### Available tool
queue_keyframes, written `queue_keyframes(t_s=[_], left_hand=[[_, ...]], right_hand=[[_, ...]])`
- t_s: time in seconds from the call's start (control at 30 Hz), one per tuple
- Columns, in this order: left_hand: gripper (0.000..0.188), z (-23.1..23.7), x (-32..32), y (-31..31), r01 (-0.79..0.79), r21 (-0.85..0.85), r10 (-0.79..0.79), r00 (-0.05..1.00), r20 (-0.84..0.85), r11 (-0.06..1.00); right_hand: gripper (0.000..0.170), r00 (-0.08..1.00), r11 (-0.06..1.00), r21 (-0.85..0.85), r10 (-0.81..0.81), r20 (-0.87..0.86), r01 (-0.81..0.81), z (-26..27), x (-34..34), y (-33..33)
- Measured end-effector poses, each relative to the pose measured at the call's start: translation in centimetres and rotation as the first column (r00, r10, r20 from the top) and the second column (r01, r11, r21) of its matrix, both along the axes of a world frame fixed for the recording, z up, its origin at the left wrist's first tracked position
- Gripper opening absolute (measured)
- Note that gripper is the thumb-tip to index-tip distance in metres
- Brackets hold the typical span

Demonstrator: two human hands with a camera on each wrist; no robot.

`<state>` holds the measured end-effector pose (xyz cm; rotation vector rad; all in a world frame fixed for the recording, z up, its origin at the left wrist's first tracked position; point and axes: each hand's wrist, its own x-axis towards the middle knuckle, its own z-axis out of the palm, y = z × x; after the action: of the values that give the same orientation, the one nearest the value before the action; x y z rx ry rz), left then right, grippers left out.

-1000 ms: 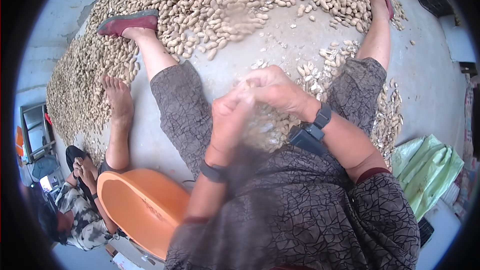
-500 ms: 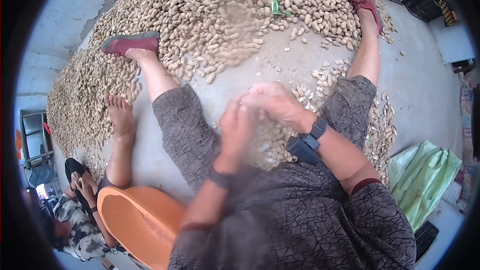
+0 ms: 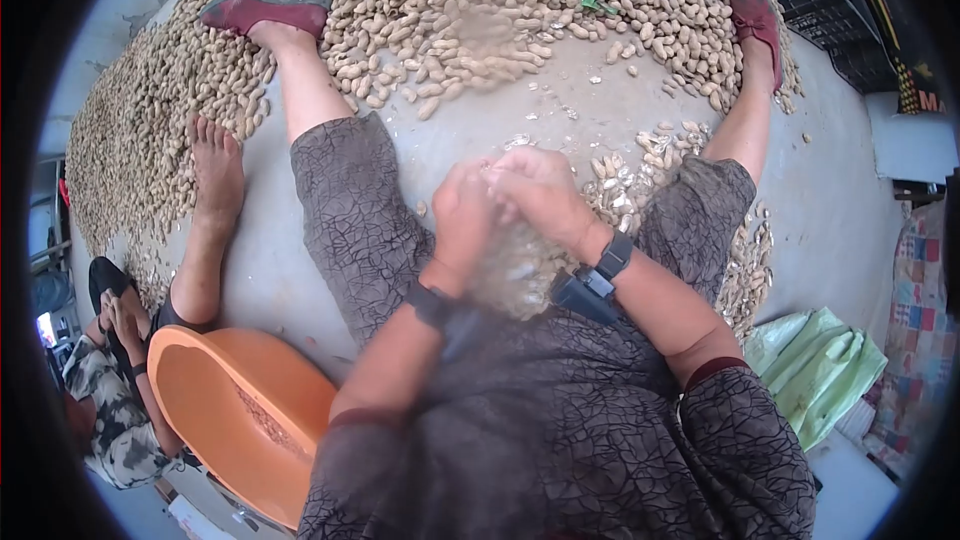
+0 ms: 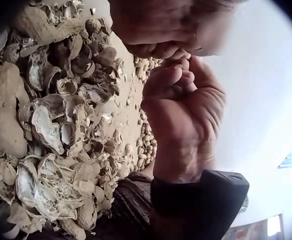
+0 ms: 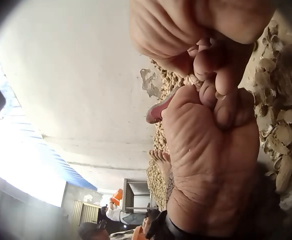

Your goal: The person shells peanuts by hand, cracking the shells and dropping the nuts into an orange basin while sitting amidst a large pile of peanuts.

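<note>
In the head view, my left hand [image 3: 463, 215] and right hand [image 3: 545, 190] meet fingertip to fingertip between the spread legs. Both sets of fingers are curled inward and pinch a peanut [image 4: 184, 57], mostly hidden by the fingertips in the wrist views. Beneath the hands lies a heap of cracked peanut shells [image 4: 46, 125], pale inside, with some whole pods among them. A further scatter of shells [image 3: 625, 185] lies by the right knee.
A large pile of unshelled peanuts [image 3: 420, 10] spreads ahead around both shoes. At left stands an orange basin [image 3: 190, 390] with reddish kernels inside; another person [image 3: 125, 405] sits beyond it. A green sack [image 3: 820, 375] and black crate [image 3: 825, 5] are at right.
Both hands stay together at the fingertips, their fingers shifting slightly. The head view has turned, so the basin appears farther left and its kernels show now.
</note>
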<state>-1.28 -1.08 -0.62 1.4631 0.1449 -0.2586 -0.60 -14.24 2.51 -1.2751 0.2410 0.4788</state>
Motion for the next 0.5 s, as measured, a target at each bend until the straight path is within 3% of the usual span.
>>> queue_keyframes(t_s=[0.03, 0.07, 0.1, 0.13, 0.17, 0.2, 0.23, 0.27, 0.3, 0.33, 0.4, 0.5], left_hand=[[0.029, -0.5, 0.2, 0.6, -0.018, -0.006, 0.018, 1.000, -0.006, 1.000], [0.026, -0.9, 0.4, 1.3, 0.072, 0.250, -0.120, 0.976, 0.182, 0.966], [0.025, -0.8, 0.7, 1.6, 0.104, 0.504, -0.296, 0.901, 0.317, 0.857], [0.025, -0.6, 0.7, 1.6, 0.094, 0.501, -0.283, 0.906, 0.315, 0.861], [0.024, -0.4, 0.8, 1.6, 0.174, 0.181, -0.199, 0.971, 0.133, 0.968], [0.023, 0.0, 0.9, 1.5, 0.160, -0.168, -0.174, 0.982, -0.072, 0.973], [0.023, 0.1, 1.0, 1.3, 0.147, -0.172, -0.161, 0.984, -0.071, 0.974], [0.021, 0.2, 1.0, 1.1, 0.061, -0.379, -0.158, 0.960, -0.231, 0.923], [0.020, 0.2, 1.0, 1.0, -0.057, -0.554, -0.189, 0.907, -0.377, 0.830], [0.020, -0.3, 1.0, 1.0, -0.066, -0.557, -0.182, 0.908, -0.377, 0.828], [0.017, -1.2, 0.9, 1.2, -0.019, -0.635, -0.248, 0.911, -0.329, 0.773], [0.017, -0.9, 0.8, 0.7, -0.070, -0.579, -0.202, 0.898, -0.391, 0.812]], right_hand=[[0.015, 0.999, 1.000, -0.023, -0.005, 0.050, 0.007, 0.2, 0.0, 0.3], [0.015, 0.999, 1.000, -0.028, 0.011, 0.044, -0.010, 0.3, -0.1, 0.5], [0.015, 0.997, 1.000, -0.029, -0.002, 0.083, 0.005, 0.5, -0.1, 0.7], [0.016, 0.992, 0.999, -0.029, -0.016, 0.122, 0.020, 0.6, -0.2, 0.9], [0.016, 0.993, 0.999, -0.032, -0.003, 0.120, 0.006, 0.8, -0.3, 1.0], [0.015, 0.978, 0.984, -0.175, 0.045, 0.206, -0.009, 1.0, -0.4, 1.1], [0.015, 0.953, 0.949, -0.315, 0.104, 0.285, -0.010, 1.2, -0.5, 1.1], [0.015, 0.952, 0.948, -0.318, 0.117, 0.283, -0.022, 1.1, -0.5, 0.9], [0.015, 0.852, 0.871, -0.489, 0.221, 0.475, 0.046, 0.9, -0.5, 0.6], [0.014, 0.706, 0.770, -0.619, 0.351, 0.615, 0.156, 0.8, -0.5, 0.4], [0.014, 0.645, 0.725, -0.657, 0.403, 0.649, 0.208, 0.9, -0.4, 0.1], [0.014, 0.523, 0.649, -0.697, 0.497, 0.692, 0.305, 0.5, -0.1, 0.0]])
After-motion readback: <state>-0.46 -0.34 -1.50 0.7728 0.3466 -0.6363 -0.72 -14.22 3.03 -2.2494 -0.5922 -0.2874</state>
